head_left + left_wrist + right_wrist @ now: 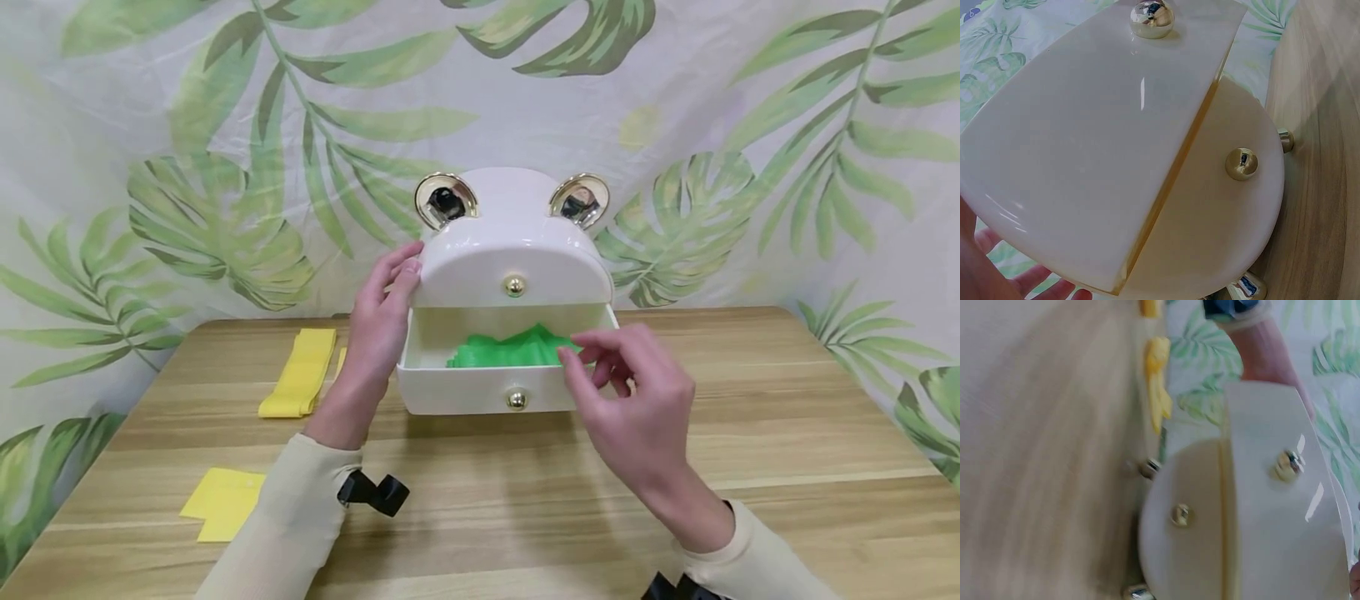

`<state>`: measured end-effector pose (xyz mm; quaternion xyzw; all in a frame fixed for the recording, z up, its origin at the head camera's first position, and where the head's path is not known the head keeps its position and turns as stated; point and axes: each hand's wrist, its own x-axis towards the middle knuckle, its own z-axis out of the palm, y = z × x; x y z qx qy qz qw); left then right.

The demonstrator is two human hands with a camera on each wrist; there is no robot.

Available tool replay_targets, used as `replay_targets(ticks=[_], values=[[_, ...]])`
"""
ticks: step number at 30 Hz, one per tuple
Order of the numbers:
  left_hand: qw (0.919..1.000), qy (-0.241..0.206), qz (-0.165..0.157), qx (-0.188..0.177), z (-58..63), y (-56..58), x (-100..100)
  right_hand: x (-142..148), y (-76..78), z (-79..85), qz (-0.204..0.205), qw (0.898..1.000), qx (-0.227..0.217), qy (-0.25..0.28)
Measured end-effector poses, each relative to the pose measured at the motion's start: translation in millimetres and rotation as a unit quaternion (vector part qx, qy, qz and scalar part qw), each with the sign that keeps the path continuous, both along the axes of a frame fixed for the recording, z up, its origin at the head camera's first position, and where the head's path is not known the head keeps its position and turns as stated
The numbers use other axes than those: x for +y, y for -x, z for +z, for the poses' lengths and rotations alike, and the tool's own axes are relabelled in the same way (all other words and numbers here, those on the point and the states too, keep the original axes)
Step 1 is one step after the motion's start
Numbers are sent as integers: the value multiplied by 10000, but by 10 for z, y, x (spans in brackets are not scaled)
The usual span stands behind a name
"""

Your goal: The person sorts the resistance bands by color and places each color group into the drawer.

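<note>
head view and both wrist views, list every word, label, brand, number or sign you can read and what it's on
None: no readable text in any view.
The white box, green cloth and yellow strip show no lettering; the backdrop shows only leaves.

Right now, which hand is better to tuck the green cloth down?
Probably the right hand: it's at the open drawer, close beside the green cloth. The left hand is at the white drawer box's left side, farther off.
</note>
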<state>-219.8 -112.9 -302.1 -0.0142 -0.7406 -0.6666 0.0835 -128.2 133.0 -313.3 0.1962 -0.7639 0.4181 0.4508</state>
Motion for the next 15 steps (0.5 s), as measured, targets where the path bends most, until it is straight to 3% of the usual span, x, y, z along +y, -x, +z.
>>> replay_targets(ticks=[4,8,15], values=[[10000,-36,-22,2,3,2,-4,-82,-95,-108,412,9989,-217,29],[10000,-27,-15,15,1,1,-13,-165,-172,-228,597,9933,-985,130],[10000,-8,20,28,-3,5,0,-253,-258,-341,698,9676,-2353,590]])
